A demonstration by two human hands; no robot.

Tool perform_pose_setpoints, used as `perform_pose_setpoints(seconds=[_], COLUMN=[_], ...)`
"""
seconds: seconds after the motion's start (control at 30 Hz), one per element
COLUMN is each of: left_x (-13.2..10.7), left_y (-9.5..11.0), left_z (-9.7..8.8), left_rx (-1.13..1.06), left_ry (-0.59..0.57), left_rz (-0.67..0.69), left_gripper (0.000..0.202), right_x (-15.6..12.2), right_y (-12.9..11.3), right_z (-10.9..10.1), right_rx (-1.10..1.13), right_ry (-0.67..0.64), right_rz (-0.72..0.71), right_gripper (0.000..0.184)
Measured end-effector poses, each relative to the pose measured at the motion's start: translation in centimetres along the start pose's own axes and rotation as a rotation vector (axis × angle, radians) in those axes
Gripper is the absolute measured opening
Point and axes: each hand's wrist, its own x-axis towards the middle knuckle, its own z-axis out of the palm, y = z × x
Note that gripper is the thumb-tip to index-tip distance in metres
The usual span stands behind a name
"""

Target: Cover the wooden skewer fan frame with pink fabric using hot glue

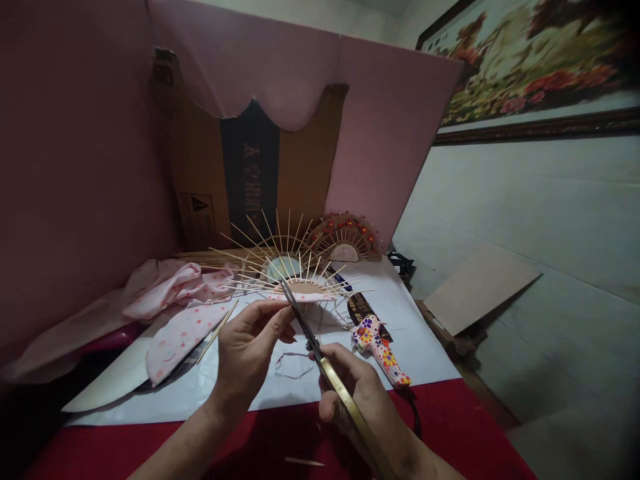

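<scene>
My right hand [353,387] grips a pair of scissors [336,383] with dark blades and brass-coloured handles. The blades point away from me and up to the left, and look closed or nearly so. Beside them my left hand [253,347] is pinched, thumb against fingers; what it holds, if anything, is too small to make out. Just beyond both hands stands a half-round piece of cardboard [300,287] with thin wooden sticks fanning out and spotted pink fabric along its lower edge. A loop of thin cord [295,365] lies on the white sheet between my hands.
A flowered glue gun [383,350] lies right of my hands. Spotted pink cloth [185,293] and a fabric-covered half circle [183,340] are at left. Behind stands a fan decorated with red beads [345,237], before a cardboard panel [305,173]. One loose stick [305,461] rests on red cloth [200,453].
</scene>
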Motion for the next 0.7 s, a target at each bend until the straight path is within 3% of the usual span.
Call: perform_pose_setpoints(seconds=[0.23,0.5,0.7], left_x=[0.0,0.0,-0.5], left_y=[0.0,-0.1,0.0], left_z=[-0.2,-0.4,0.0], left_rx=[0.028,0.000,0.038], left_ry=[-0.032,-0.053,-0.064], left_rz=[0.009,-0.018,0.001], left_gripper=[0.007,0.005,0.006], right_x=[-0.2,-0.1,0.0], right_y=[0.0,-1.2,-1.8], right_z=[-0.1,-0.1,0.0], right_rx=[-0.021,-0.096,-0.175], right_ry=[0.005,-0.086,-0.082], right_rz=[-0.015,-0.041,-0.061], right_gripper=[0.057,0.075,0.073])
